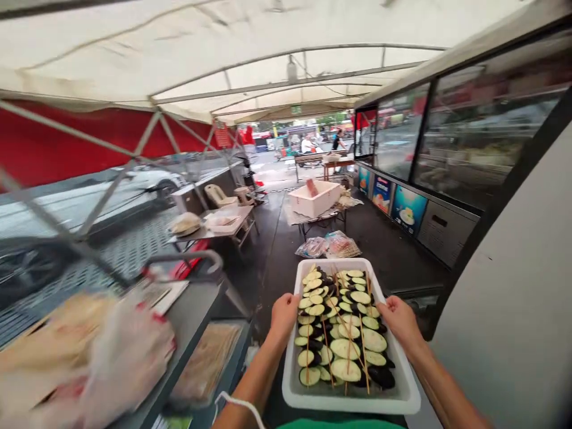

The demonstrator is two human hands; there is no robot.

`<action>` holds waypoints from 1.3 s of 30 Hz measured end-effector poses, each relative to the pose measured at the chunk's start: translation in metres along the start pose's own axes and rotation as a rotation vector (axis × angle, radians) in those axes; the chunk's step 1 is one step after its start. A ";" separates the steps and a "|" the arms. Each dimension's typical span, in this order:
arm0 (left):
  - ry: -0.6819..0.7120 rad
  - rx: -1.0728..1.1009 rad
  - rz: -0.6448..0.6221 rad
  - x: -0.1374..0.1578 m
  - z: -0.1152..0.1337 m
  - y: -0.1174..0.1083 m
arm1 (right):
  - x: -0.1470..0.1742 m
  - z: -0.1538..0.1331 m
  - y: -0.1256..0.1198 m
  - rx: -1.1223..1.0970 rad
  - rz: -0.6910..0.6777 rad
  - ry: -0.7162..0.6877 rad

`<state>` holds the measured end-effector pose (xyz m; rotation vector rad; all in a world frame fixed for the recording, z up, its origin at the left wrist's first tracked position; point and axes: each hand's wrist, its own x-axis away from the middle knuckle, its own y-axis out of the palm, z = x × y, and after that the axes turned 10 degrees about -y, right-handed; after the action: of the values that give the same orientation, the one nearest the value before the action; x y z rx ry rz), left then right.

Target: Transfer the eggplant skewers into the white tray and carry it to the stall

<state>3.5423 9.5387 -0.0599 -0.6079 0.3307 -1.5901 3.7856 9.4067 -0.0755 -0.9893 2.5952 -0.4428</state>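
White tray [404, 390]: lower centre of frame, carried off any surface, both hands on its side rims.
Left hand [283, 314]: clamped on left rim.
Right hand [401, 319]: clamped on right rim.
Load: eggplant skewers [342, 325], sliced and threaded, filling the tray.
Progress: skewering looked finished; tray not yet set down.
Surroundings: foam box [314, 198] on a table, upper centre.
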 end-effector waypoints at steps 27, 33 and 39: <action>0.130 -0.082 -0.269 -0.435 0.208 0.168 | -0.390 0.033 0.142 0.100 0.269 0.160; 0.134 -0.052 -0.361 -0.468 0.229 0.219 | -0.426 0.051 0.131 0.125 0.330 0.216; 0.096 -0.106 -0.330 -0.480 0.252 0.272 | -0.475 0.091 0.112 0.116 0.293 0.169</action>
<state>3.9186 10.0138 -0.0935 -0.6951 0.4029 -1.9317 4.0925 9.7953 -0.1112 -0.5420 2.7676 -0.6120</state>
